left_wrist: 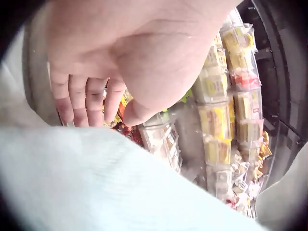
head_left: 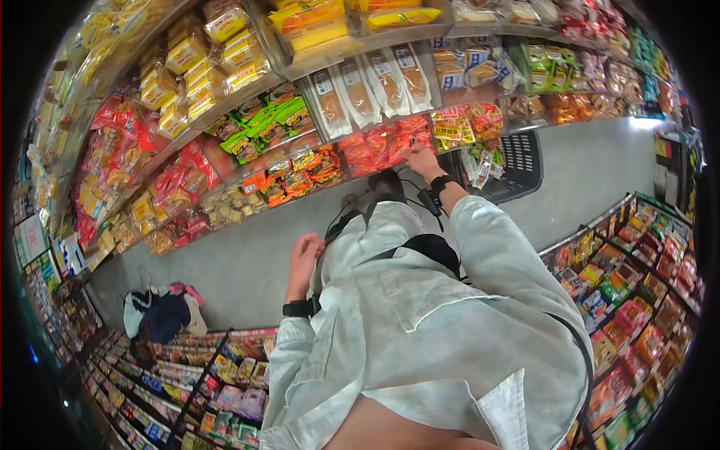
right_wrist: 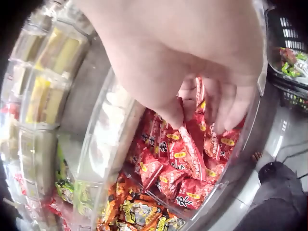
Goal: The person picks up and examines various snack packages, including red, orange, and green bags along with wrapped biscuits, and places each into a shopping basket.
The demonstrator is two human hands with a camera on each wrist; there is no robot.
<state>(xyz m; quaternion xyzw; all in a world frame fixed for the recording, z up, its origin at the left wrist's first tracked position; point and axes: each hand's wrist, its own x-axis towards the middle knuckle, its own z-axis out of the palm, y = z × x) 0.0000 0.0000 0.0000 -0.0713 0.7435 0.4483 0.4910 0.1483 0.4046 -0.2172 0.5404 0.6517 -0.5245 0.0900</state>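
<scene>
Packets (right_wrist: 169, 179) at right hand (right_wrist: 192, 53), wrist-view lettering (right_wrist: 183, 200)

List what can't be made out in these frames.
- Right hand's grip, right wrist view: its own thumb and fingers hide whether it pinches one of the red packets.
- Area just beyond the left hand's fingertips, left wrist view: hidden by the sleeve.
- Labels on packets in the black basket, head view: too small.
- Rest of that basket, right wrist view: cut off by the right edge.
</scene>
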